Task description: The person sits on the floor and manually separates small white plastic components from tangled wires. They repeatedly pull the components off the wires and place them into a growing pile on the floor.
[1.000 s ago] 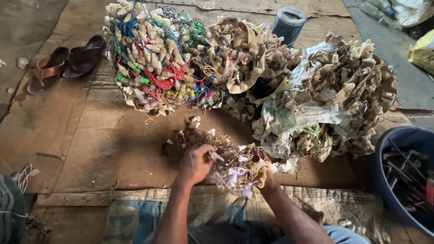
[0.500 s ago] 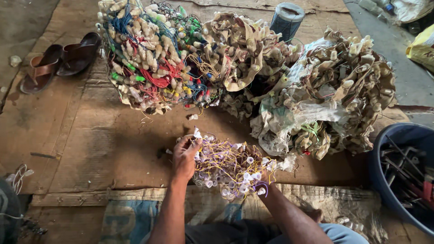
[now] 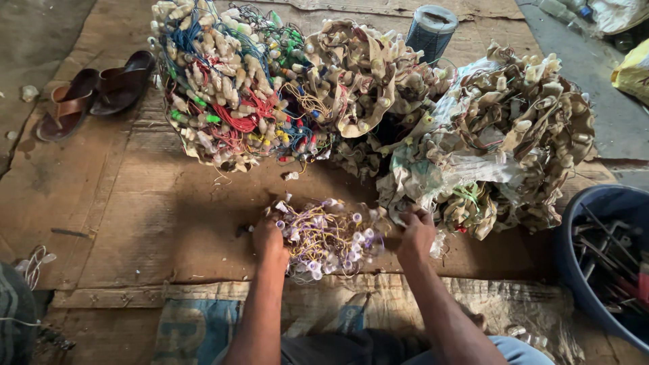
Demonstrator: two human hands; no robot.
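Single head-worn view, looking steeply down and forward at the floor from close above. Both forearms enter from the bottom edge, centre frame. Heaped wire bundles (image 3: 351, 101) fill the upper half; sandals (image 3: 94, 91) upper left, blue tub (image 3: 574, 236) lower right, cropped by the frame edge.

Printed sack (image 3: 203, 324) flat on floor, bottom: tan with blue markings. Yellow bag (image 3: 634, 71) right edge. White bag (image 3: 618, 12) top right.

Matt, worn cardboard mat (image 3: 135, 223); glossy, probably plastic-capped wire bundle (image 3: 328, 236); smooth blue plastic tub (image 3: 581, 209).
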